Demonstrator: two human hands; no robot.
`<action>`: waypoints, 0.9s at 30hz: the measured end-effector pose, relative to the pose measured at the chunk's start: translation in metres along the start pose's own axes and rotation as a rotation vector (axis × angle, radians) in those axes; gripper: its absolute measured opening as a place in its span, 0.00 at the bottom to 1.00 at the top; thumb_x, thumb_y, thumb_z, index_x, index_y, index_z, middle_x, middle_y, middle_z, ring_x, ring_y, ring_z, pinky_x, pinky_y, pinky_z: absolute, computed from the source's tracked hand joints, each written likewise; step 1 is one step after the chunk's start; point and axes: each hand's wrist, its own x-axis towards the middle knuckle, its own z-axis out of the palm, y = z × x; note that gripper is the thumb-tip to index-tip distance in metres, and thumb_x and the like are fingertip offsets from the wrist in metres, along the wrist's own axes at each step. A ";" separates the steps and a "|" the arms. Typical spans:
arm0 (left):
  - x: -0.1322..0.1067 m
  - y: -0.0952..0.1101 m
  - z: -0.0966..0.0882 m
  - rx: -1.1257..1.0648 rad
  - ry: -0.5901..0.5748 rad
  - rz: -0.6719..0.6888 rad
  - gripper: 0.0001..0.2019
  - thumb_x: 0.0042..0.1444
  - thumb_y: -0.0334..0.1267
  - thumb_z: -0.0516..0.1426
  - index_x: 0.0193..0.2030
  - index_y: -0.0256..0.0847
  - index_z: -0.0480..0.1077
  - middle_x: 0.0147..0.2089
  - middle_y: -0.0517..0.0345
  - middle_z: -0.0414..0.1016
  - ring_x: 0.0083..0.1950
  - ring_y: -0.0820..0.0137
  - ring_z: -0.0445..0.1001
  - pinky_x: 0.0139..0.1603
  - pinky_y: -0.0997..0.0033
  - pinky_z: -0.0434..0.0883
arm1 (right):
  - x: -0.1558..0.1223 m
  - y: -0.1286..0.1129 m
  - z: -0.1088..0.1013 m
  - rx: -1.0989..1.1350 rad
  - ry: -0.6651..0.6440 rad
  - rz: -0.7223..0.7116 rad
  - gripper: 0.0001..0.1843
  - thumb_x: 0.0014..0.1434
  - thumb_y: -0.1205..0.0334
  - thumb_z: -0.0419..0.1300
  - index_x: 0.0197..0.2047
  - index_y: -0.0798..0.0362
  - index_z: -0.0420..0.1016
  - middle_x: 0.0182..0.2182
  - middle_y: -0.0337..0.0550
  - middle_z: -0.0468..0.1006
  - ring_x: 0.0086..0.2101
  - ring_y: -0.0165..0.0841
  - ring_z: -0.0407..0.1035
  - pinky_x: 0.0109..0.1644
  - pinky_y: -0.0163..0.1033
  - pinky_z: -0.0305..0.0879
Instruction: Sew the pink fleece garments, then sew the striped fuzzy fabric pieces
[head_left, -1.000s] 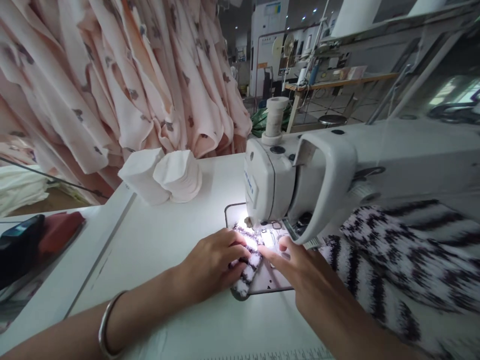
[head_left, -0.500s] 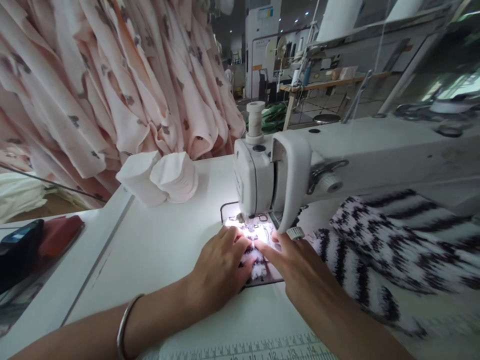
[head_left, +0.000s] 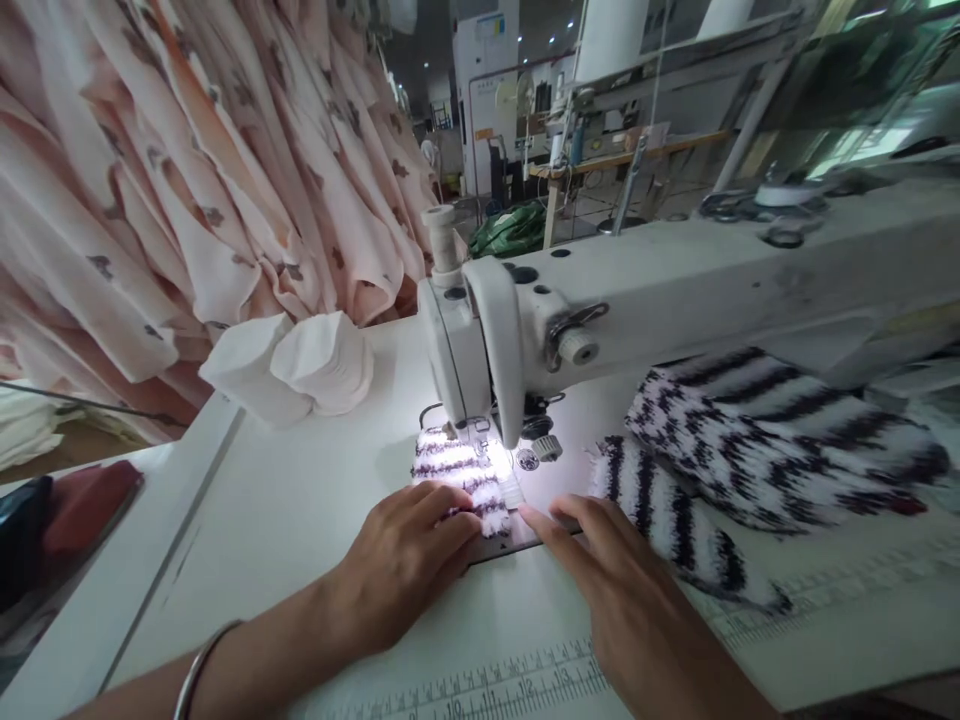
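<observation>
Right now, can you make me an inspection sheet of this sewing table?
Surface: white table with ruler markings along the near side.
Work things: small striped piece, brightly lit, at the sewing machine; more striped fabric to the right.
Clutter: two white stacks, back left; red item and dark item, left edge.
Grips: left hand on the small striped piece; right hand beside it, touch unclear.
Cables: thin dark line, left, perhaps a cord.
Surroundings: pink patterned fabric hanging back left; fan, green bundle farther off.
</observation>
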 end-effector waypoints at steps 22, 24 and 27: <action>0.013 -0.008 -0.004 0.096 -0.074 -0.002 0.11 0.63 0.33 0.48 0.49 0.40 0.67 0.42 0.53 0.73 0.43 0.67 0.71 0.36 0.67 0.76 | 0.040 -0.012 0.013 -0.250 0.087 -0.107 0.25 0.48 0.79 0.46 0.45 0.51 0.72 0.37 0.46 0.69 0.37 0.38 0.64 0.34 0.42 0.65; 0.017 -0.015 -0.004 0.127 -0.069 -0.019 0.10 0.63 0.34 0.48 0.47 0.41 0.67 0.40 0.54 0.72 0.40 0.66 0.71 0.33 0.67 0.75 | 0.048 -0.010 0.016 -0.270 0.102 -0.100 0.23 0.50 0.78 0.48 0.45 0.50 0.72 0.38 0.45 0.70 0.35 0.37 0.64 0.33 0.43 0.64; 0.022 -0.025 -0.002 0.193 -0.076 -0.047 0.08 0.61 0.34 0.49 0.44 0.42 0.68 0.36 0.55 0.71 0.36 0.67 0.70 0.32 0.66 0.74 | 0.052 -0.009 0.022 -0.283 0.126 -0.053 0.24 0.51 0.77 0.48 0.46 0.48 0.72 0.38 0.43 0.71 0.34 0.37 0.64 0.34 0.44 0.63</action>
